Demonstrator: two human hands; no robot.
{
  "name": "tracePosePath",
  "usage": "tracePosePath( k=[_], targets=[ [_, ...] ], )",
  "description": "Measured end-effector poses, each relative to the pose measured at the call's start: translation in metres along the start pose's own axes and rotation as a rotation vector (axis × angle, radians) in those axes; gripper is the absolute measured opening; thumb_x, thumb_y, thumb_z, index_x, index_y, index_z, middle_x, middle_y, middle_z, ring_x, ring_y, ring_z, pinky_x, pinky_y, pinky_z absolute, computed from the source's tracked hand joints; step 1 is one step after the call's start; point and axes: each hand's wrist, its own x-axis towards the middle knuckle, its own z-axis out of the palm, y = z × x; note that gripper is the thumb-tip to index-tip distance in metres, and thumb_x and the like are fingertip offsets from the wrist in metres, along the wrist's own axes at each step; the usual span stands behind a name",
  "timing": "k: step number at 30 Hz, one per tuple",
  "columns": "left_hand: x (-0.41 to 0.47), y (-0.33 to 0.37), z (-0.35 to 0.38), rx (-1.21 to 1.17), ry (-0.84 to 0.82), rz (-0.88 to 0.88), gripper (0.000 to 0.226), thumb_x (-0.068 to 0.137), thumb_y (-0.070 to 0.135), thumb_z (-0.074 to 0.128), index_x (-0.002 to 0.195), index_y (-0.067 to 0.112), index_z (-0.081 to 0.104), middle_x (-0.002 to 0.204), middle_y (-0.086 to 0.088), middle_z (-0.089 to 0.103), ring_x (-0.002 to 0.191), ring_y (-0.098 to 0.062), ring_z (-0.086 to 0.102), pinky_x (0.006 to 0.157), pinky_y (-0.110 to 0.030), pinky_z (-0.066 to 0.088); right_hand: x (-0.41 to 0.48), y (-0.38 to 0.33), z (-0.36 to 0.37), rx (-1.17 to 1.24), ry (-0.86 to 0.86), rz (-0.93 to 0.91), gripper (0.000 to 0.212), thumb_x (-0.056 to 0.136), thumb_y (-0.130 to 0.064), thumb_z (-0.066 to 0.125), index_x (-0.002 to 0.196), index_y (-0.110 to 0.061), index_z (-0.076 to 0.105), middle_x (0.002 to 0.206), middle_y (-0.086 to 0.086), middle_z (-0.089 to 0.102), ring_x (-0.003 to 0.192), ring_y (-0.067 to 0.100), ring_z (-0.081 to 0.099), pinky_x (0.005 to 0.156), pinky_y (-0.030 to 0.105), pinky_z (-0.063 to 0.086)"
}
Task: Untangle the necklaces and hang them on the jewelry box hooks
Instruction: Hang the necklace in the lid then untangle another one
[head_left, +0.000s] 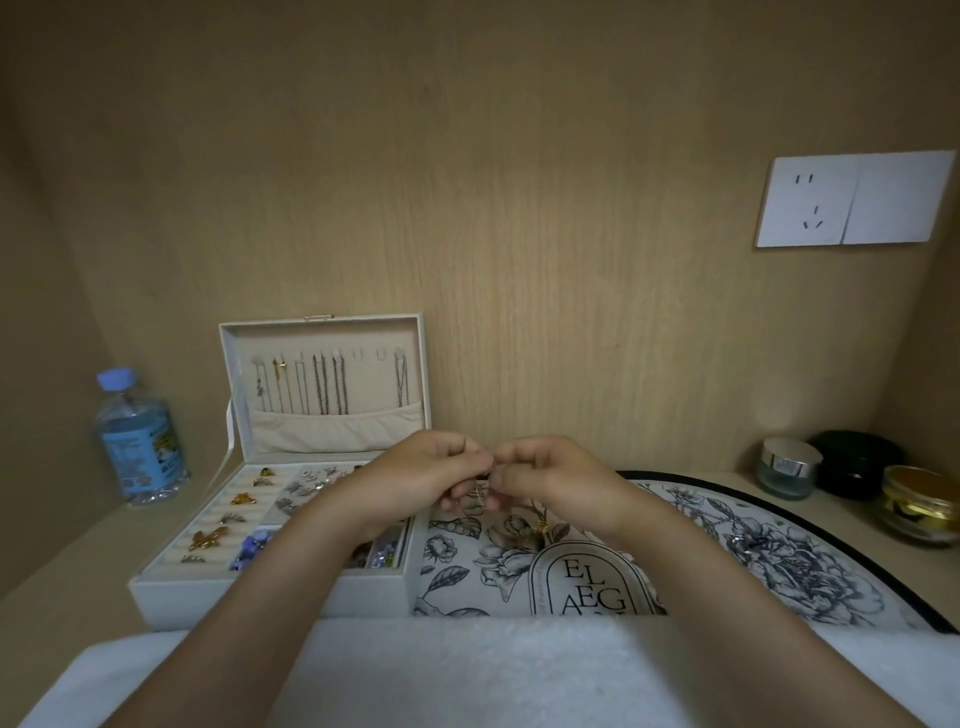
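My left hand and my right hand meet fingertip to fingertip above the floral mat. Between them they pinch a thin tangled necklace, whose small gold pendant hangs down over the mat. The open white jewelry box stands to the left, partly behind my left hand. Its upright lid carries a row of hooks with several chains hanging from them; two hooks near the right look bare. Another small piece of jewelry lies on the mat at the right.
A water bottle stands left of the box. Three jars sit at the back right. A white towel covers the front edge. A wall socket is on the wooden back panel.
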Motion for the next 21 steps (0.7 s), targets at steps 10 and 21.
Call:
tracePosePath(
  k=[10, 21],
  targets=[
    [-0.01, 0.003, -0.037, 0.2, -0.032, -0.102, 0.025, 0.096, 0.025, 0.055, 0.073, 0.015, 0.062, 0.067, -0.001, 0.06, 0.063, -0.015, 0.053, 0.069, -0.036, 0.044, 0.002, -0.001, -0.005, 0.178, 0.304, 0.015, 0.015, 0.095, -0.005, 0.062, 0.09, 0.008, 0.068, 0.064, 0.005, 0.063, 0.057, 0.019, 0.057, 0.084, 0.047, 0.058],
    [-0.016, 0.0, -0.066, -0.32, 0.089, 0.071, 0.028, 0.102, 0.02, 0.047, 0.078, 0.009, 0.055, 0.072, -0.005, 0.06, 0.079, -0.025, 0.063, 0.086, -0.037, 0.054, 0.008, -0.003, 0.03, -0.133, 0.156, 0.081, 0.014, 0.096, -0.021, 0.063, 0.093, -0.012, 0.073, 0.093, 0.004, 0.076, 0.078, 0.015, 0.067, 0.074, 0.038, 0.054]
  ],
)
